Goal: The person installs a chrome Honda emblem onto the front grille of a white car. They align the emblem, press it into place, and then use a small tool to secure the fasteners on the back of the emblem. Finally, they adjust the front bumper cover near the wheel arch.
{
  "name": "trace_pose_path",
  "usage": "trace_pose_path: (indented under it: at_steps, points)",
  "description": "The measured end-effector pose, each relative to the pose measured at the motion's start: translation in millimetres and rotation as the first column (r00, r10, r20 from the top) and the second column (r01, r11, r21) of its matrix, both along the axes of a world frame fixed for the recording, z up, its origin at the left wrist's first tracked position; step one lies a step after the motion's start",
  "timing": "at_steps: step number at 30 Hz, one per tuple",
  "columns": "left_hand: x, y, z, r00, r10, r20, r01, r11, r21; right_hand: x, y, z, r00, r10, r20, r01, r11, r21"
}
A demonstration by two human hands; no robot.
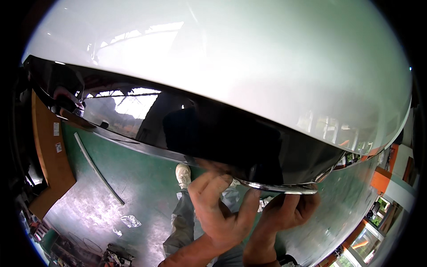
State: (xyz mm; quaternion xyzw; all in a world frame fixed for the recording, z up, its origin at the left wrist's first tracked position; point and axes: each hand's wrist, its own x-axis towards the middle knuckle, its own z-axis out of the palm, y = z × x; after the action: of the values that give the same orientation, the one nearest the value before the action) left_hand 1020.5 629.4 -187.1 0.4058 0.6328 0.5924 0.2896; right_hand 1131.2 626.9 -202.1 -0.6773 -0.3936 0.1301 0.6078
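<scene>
A glossy black panel (222, 133) runs across the front of a white car body (249, 53). Along its lower edge, a thin chrome trim strip (280, 188) curves toward the right. My left hand (222, 209) is at the panel's lower edge, its thumb pressed against the strip's left part and its fingertips partly hidden under the edge. To its right, my right hand (287, 211) has thumb and bent fingers closed on the strip's right part from below. The strip's far side is hidden from view.
A brown cardboard box (51, 164) stands at left. On the green floor (147, 191) lie a long pale strip (98, 167) and crumpled clear wrapping (131, 221). My shoe (183, 175) is below the panel. Parts crowd the lower left; shelving and windows are at right.
</scene>
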Motion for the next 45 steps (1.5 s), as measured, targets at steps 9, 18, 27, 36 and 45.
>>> trace_pose_path:
  at_steps: [9, 18, 27, 36, 45]
  points:
    - [-7, 0, 6, 0.992, -0.107, -0.069, 0.105, 0.994, -0.032, -3, 5, 2, 0.993, 0.095, -0.07, -0.093, 0.995, 0.043]
    - [-6, 1, 3, 0.994, -0.098, -0.044, 0.097, 0.995, -0.015, -2, 8, 2, 0.989, 0.075, 0.125, -0.078, 0.997, 0.016]
    - [-6, 4, 7, 0.99, -0.104, -0.097, 0.098, 0.993, -0.058, -3, -7, 13, 0.991, 0.136, -0.017, -0.137, 0.981, -0.139]
    - [-9, 5, 8, 0.994, -0.105, -0.033, 0.103, 0.992, -0.069, -14, 6, 19, 0.998, 0.046, 0.041, -0.036, 0.975, -0.219]
    - [-21, 3, 7, 0.995, -0.082, 0.065, 0.09, 0.987, -0.135, -14, 5, 19, 0.987, 0.163, -0.009, -0.163, 0.976, -0.144]
